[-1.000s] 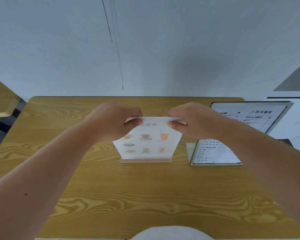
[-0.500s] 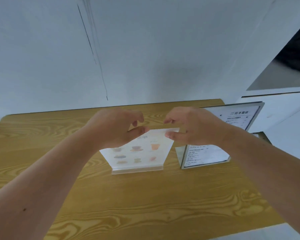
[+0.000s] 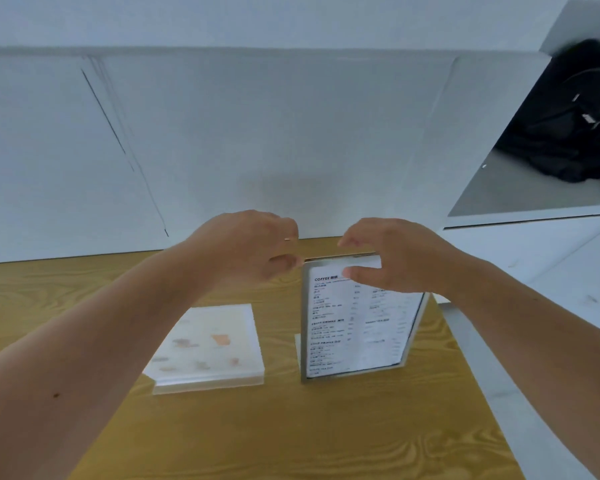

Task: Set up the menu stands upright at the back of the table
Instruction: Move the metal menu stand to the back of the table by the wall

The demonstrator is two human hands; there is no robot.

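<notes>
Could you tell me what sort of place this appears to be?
Probably a café: a framed drinks menu headed COFFEE and a clear picture menu stand sit on a wooden table against a plain white wall.

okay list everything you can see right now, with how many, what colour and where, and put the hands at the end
table: one, yellow wood grain, fills the lower view
picture menu stand: one, clear with white card, left of centre on the table
text menu stand: one, silver frame, white page, upright, right of centre
wall: one, white, behind the table
backpack: one, black, upper right
left hand: one, by the text stand's top left corner
right hand: one, at its top edge
</notes>
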